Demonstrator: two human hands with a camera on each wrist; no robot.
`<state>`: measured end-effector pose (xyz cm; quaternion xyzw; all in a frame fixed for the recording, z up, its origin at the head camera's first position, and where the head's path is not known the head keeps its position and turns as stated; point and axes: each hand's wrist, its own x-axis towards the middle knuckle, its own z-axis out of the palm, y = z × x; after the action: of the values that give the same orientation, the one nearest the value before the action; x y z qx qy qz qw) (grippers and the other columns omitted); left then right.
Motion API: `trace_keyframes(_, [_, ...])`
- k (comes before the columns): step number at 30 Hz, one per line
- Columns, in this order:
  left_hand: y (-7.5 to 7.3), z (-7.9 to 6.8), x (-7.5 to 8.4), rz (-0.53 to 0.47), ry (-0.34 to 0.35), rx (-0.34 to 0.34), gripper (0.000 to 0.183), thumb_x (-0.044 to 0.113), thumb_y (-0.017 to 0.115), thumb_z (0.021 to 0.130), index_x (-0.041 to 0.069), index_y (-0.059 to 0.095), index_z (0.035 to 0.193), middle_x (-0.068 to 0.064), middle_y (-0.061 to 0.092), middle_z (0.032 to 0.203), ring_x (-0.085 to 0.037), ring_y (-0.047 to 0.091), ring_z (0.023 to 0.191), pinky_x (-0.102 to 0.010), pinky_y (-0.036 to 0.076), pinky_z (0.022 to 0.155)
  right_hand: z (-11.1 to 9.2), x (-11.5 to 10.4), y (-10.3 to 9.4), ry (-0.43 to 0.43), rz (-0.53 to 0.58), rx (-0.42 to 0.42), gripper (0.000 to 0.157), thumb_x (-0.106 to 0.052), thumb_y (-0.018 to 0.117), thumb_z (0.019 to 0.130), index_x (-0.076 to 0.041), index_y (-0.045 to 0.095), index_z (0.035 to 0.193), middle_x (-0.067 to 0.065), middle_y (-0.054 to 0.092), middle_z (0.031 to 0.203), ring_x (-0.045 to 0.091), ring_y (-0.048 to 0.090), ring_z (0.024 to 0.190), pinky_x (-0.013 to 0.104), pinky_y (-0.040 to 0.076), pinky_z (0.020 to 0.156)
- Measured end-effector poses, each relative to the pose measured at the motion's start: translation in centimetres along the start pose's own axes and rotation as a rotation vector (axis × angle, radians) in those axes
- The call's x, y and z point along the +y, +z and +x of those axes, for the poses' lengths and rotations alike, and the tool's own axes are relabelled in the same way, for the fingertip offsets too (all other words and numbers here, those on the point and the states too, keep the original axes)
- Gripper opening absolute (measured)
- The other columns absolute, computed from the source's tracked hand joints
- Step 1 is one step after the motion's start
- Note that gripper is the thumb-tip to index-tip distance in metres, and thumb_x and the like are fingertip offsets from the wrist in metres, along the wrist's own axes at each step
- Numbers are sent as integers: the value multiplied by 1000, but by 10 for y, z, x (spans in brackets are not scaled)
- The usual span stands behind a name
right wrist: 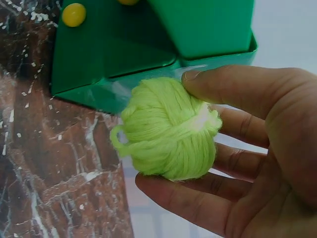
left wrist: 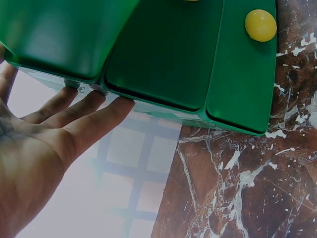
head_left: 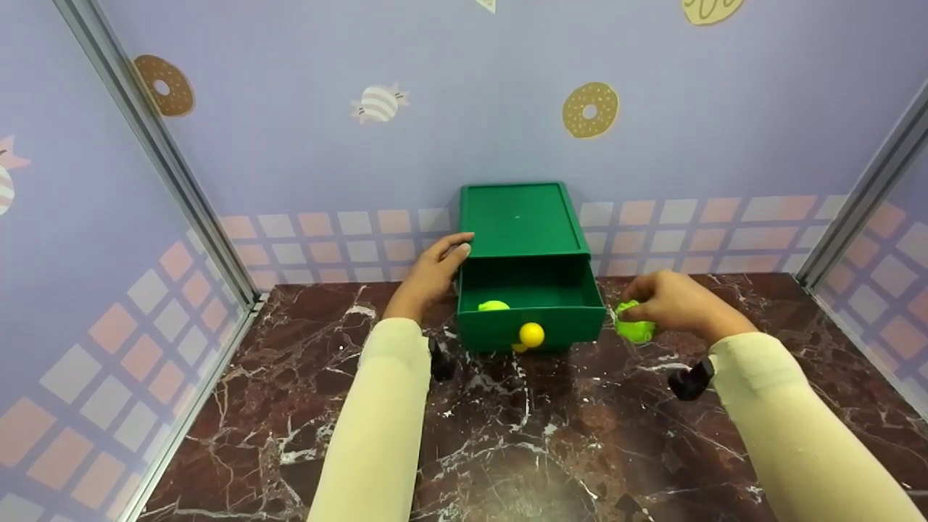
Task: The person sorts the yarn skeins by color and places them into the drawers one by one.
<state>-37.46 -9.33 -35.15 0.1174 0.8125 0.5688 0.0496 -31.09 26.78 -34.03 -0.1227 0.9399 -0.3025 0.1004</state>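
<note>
Your cream sleeves (head_left: 373, 428) come nearest. Your right hand (head_left: 678, 304) grips the lime yarn ball (right wrist: 168, 131); your left hand (head_left: 426, 281), fingers extended, touches the green box (head_left: 518, 217). Work looks partway: right of your left hand, a lime item (head_left: 494, 306) lies in the open drawer (head_left: 569, 325); the held ball isn't inside yet.

I face lilac back wall (head_left: 290, 145) printed with brown doughnuts (head_left: 590, 110) and striped candy (head_left: 380, 103); band of pink and whitish squares (head_left: 313, 225) low down. Matching left wall (head_left: 65, 239), right wall (head_left: 899, 268) flank me. Grey strips (head_left: 158, 141) at both corners. Below me, white-veined reddish-brown marbled surface (head_left: 290, 428), soft glare nearest me.
</note>
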Motion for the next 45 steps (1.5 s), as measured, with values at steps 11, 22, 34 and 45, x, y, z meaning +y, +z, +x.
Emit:
trace_keyframes(11, [1, 0, -2, -21, 6, -5, 43, 41, 45, 103, 29, 46, 144, -7, 34, 155, -30, 34, 143, -49, 34, 113, 7, 12, 22, 1, -59, 15, 30, -25, 73, 83, -5, 71, 105, 9, 72, 93, 15, 64, 70, 30, 55, 63])
trace_keyframes(22, [1, -1, -2, -47, -9, 14, 41, 39, 47, 102, 30, 48, 142, -7, 38, 153, -29, 39, 139, -48, 37, 111, 11, 25, 40, 24, -40, 2, 28, -23, 74, 81, -3, 72, 101, 9, 73, 90, 14, 63, 65, 30, 54, 58])
trace_keyframes(34, [1, 0, -1, -14, -9, -2, 42, 42, 46, 102, 33, 47, 143, -5, 37, 154, -28, 37, 141, -48, 36, 111, 12, 43, 55, 32, -32, -18, 26, -22, 74, 82, -3, 71, 99, 8, 71, 86, 14, 62, 61, 29, 54, 56])
trace_keyframes(45, [-1, -2, 3, -21, -2, -13, 42, 40, 46, 102, 31, 46, 144, -5, 37, 154, -29, 36, 142, -49, 35, 112, 13, 53, 65, 32, -70, -33, 21, -23, 74, 81, -5, 72, 92, 5, 70, 80, 13, 59, 62, 28, 49, 56])
